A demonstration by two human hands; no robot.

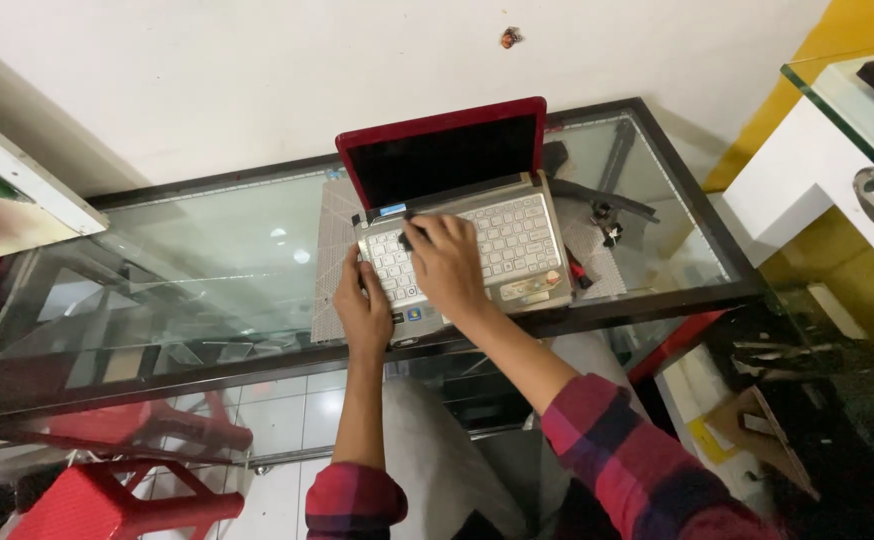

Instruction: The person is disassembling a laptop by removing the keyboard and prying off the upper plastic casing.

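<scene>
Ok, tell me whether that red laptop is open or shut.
Open: the red laptop has its lid raised, dark screen and keyboard exposed, with both hands on it.

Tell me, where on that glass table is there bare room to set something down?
Left of the red laptop, the glass table is bare to its dark frame. Right of the laptop it is crowded with small dark tools. Both hands, left hand and right hand, cover the keyboard.

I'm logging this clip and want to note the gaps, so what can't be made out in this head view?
- Laptop: the screen is dark; the hands cover part of the keyboard.
- Right hand: something small and dark at the fingertips, too small to identify; its grip is unclear.
- Left hand: it hides the laptop's front-left corner.
- Small dark parts on the glass table: too small to identify.
</scene>
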